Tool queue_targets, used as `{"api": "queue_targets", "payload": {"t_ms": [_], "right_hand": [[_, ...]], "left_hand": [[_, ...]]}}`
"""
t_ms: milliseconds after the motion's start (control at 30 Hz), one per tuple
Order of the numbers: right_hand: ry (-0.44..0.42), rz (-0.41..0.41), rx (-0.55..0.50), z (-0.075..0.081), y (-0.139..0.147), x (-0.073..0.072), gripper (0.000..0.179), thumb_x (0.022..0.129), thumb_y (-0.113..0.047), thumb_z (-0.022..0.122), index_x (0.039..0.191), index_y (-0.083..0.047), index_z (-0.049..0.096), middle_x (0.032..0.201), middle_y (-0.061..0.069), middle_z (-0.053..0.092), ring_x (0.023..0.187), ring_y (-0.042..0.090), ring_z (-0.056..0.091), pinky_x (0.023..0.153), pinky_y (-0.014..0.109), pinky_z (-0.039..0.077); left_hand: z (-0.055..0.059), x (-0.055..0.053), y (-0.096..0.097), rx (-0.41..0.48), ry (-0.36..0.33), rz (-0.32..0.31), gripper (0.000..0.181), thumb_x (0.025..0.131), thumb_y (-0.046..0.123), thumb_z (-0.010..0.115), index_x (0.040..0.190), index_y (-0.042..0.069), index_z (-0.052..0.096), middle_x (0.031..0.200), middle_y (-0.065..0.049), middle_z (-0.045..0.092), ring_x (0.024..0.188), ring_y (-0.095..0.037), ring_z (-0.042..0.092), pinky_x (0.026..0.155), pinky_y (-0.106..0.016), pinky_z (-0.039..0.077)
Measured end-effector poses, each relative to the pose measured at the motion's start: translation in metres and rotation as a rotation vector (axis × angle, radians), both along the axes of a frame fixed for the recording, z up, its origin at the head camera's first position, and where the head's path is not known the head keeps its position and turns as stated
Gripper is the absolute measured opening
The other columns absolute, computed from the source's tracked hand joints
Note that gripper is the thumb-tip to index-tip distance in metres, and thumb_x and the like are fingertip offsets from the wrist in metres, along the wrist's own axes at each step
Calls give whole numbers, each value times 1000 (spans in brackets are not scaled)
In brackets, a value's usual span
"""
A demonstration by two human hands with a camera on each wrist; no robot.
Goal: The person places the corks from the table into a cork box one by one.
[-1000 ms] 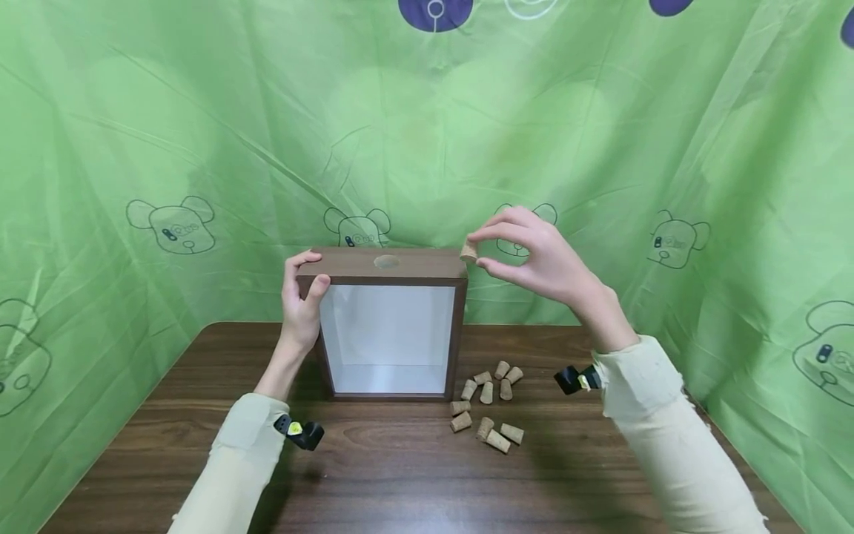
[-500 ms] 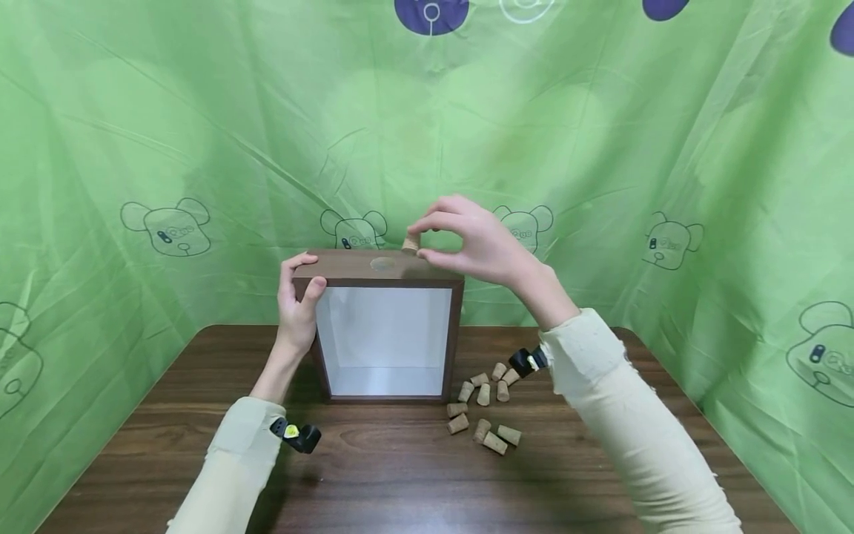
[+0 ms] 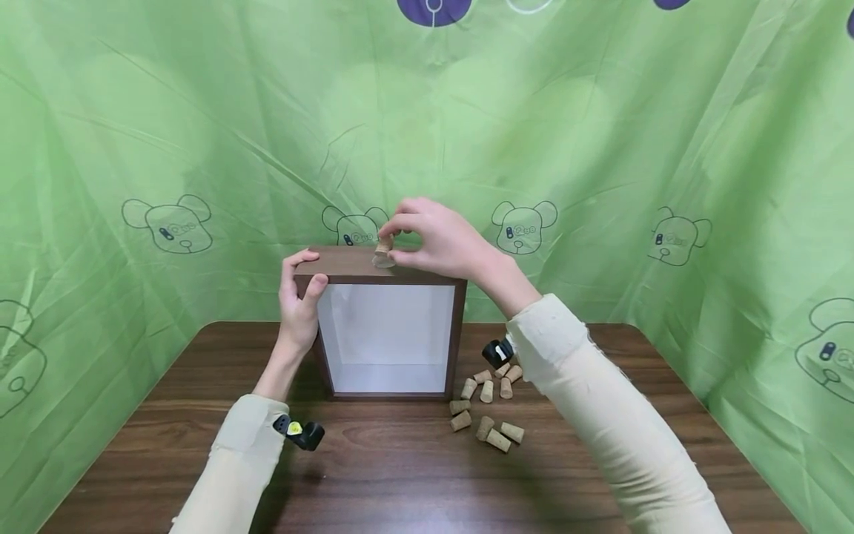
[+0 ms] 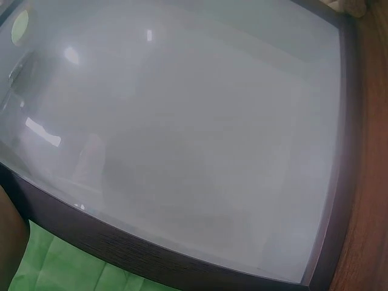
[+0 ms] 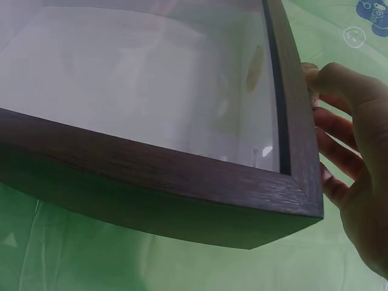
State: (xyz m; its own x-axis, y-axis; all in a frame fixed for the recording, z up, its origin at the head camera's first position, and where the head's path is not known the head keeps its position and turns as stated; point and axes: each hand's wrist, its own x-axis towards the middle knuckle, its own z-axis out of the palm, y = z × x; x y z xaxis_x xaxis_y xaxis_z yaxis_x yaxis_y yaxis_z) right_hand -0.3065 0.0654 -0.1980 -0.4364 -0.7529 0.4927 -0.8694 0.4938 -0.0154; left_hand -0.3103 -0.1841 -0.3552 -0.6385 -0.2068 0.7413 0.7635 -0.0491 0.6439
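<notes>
A brown wooden shadow box with a clear front and white inside stands upright on the table. My left hand grips its top left corner, thumb on the front edge and fingers over the top. Between thumb and fingertips my right hand pinches a small cork right at the round hole in the box's top. In the right wrist view the right hand is beside the box frame, which mostly hides the cork. The left wrist view is filled by the clear front panel.
Several loose corks lie on the dark wooden table, close to the box's lower right corner. The right forearm passes above and beside them. A green curtain with bear drawings hangs behind and at both sides.
My right hand has moved left with the cork, from beyond the box's top right corner to the hole in its top. The left hand keeps its grip on the box.
</notes>
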Motion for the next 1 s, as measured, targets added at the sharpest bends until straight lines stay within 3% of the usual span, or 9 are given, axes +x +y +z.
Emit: {"api": "queue_targets", "payload": {"t_ms": [233, 433, 567, 767, 1000], "right_hand": [[-61, -44, 51, -3, -7, -4, 26, 89, -25, 71, 115, -18, 72, 106, -3, 61, 104, 20, 56, 92, 32, 46], [-85, -52, 66, -6, -7, -3, 28, 91, -23, 70, 118, -15, 71, 111, 0, 61, 107, 20, 57, 96, 34, 46], [-86, -52, 65, -6, -2, -2, 29, 92, -22, 68, 120, -14, 70, 114, 3, 62, 110, 20, 56, 100, 35, 44], [-63, -59, 6, -6, 14, 3, 25, 93, -23, 68, 117, -15, 71, 110, 4, 65, 106, 21, 56, 98, 38, 45], [-43, -81, -100, -12, 41, 10, 23, 92, -21, 68, 113, -13, 72, 105, 4, 66, 101, 21, 57, 93, 38, 45]], "left_hand": [[-1, 1, -2, -28, -3, 57, 49, 89, 39, 70, 125, 9, 55, 131, 2, 49, 129, -16, 43, 107, -26, 30], [0, 5, 1, -26, -1, 55, 55, 89, 37, 71, 126, 1, 52, 133, 0, 49, 132, -18, 41, 108, -29, 29], [2, 4, 3, -21, 6, 50, 55, 88, 40, 72, 124, 2, 53, 134, -2, 50, 137, -20, 38, 110, -30, 29], [1, 1, 5, -24, 14, 53, 60, 87, 46, 71, 124, 3, 54, 136, -3, 49, 137, -20, 38, 109, -30, 29], [0, 1, 5, -22, 2, 37, 52, 88, 42, 70, 125, 9, 55, 136, -4, 48, 132, -20, 41, 106, -29, 31]]}}
